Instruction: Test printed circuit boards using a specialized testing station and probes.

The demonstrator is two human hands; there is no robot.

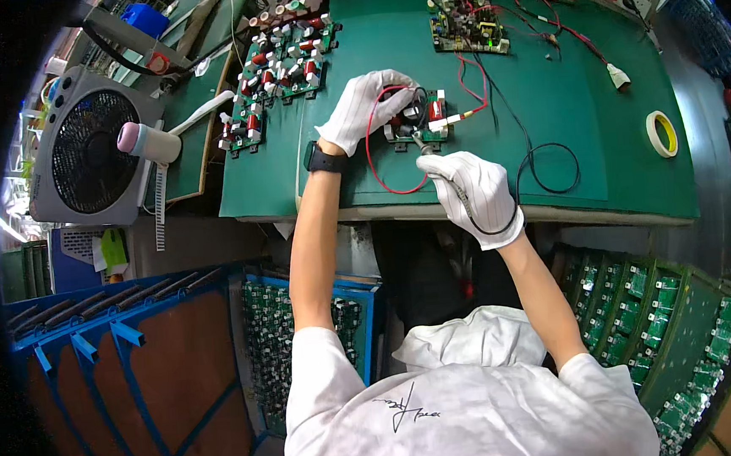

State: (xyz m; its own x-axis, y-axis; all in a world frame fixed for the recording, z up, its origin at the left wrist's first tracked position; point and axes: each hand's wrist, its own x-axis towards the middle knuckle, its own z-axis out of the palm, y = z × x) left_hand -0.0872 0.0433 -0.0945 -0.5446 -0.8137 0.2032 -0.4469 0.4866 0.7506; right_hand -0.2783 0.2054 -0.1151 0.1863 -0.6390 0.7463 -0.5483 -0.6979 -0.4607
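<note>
A small green circuit board [427, 145] with red and black parts lies on the green work mat, close to its front edge. My left hand [367, 112], in a white glove, bends over its upper left side with fingers closed. What they grip there is hidden. A red wire [370, 147] loops from by those fingers down toward my right hand. My right hand [477, 193], also gloved, is closed around a test probe [421, 142] trailing a black cable. The probe's tip points at the board's front part. A white connector [450, 121] on red wires rests across the board's right side.
Several similar boards [290, 64] stand at the mat's left. A larger board [465, 19] with wires is at the back. A tape roll [661, 133] and a red cable [581, 42] lie right. A fan [93, 145] stands left. Racks of boards [642, 310] flank me.
</note>
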